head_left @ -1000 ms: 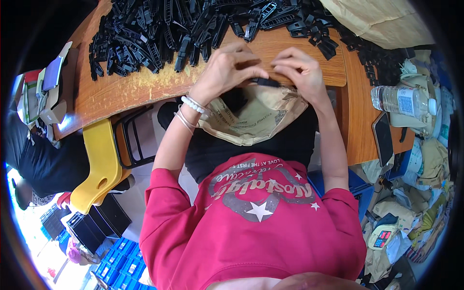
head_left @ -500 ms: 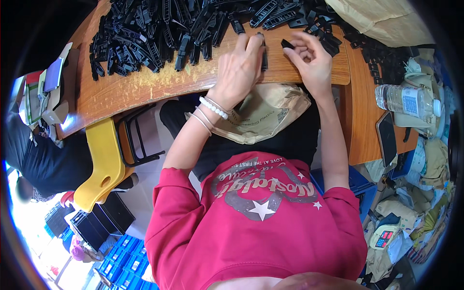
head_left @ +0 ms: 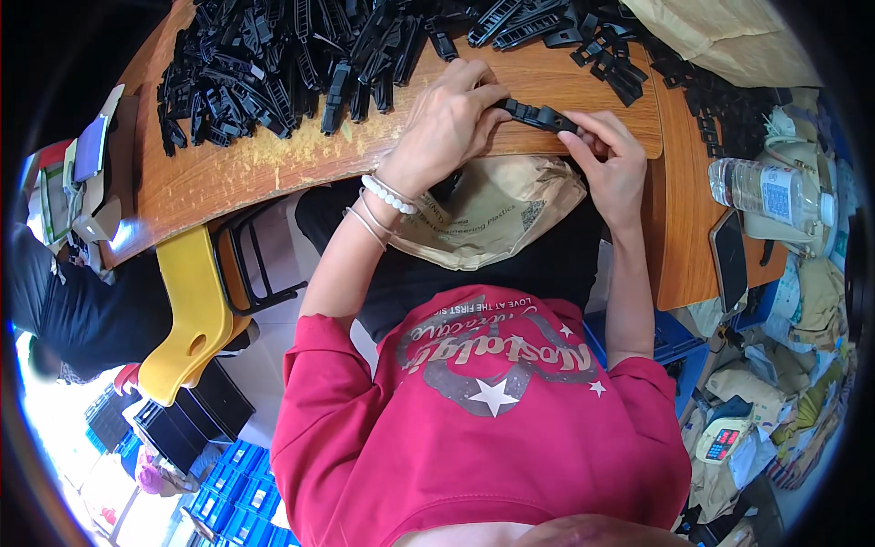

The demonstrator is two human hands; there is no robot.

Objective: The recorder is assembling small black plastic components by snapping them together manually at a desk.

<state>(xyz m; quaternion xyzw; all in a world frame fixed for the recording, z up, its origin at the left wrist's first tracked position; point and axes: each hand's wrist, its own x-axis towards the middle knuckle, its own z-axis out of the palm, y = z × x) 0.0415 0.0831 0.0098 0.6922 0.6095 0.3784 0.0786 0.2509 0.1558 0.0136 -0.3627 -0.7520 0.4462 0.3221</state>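
Observation:
A narrow black plastic part (head_left: 531,113) is stretched between my two hands, just over the near edge of the wooden table (head_left: 301,159). My left hand (head_left: 448,117), with bracelets at its wrist, grips one end with bent fingers. At the other end, my right hand (head_left: 612,162) pinches the part between thumb and fingers. Whether it is one piece or two joined pieces I cannot tell. Beneath my hands an open brown paper bag (head_left: 547,205) rests on my lap, with something dark partly visible at its left side.
A large heap of black plastic parts (head_left: 246,82) covers the table's far left and middle. More small black parts (head_left: 612,68) lie at the far right. On the right side table are a clear bottle (head_left: 761,191) and a phone (head_left: 728,260). A yellow chair (head_left: 187,310) stands at left.
My right hand has moved down and right, and my left hand has turned toward it. The black part, upright beside my left hand before, now lies across between both hands.

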